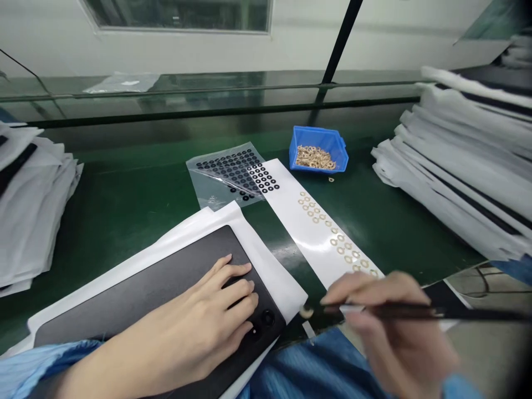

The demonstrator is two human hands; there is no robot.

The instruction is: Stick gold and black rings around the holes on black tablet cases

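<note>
My left hand (208, 316) lies with fingers spread on a black tablet-like panel (166, 277), near the round camera opening (267, 317) at its corner. Under the panel is a white foam sleeve (266, 260). My right hand (390, 321), smeared by motion, grips dark tweezers (409, 311) to the right of the panel. At the tweezers' tip is a small pale ring (306, 312); blur hides whether the tips pinch it. Beyond, a white strip (291, 221) bears rows of gold rings (341, 238) and several black rings (264, 178).
A blue bin (319, 133) of small gold pieces stands at the back, one loose piece (331, 179) in front. A clear sheet with black rings (224, 172) overlaps the strip. Stacks of white sleeves rise on the left (33, 205) and right (457, 160) of the green table (124, 194).
</note>
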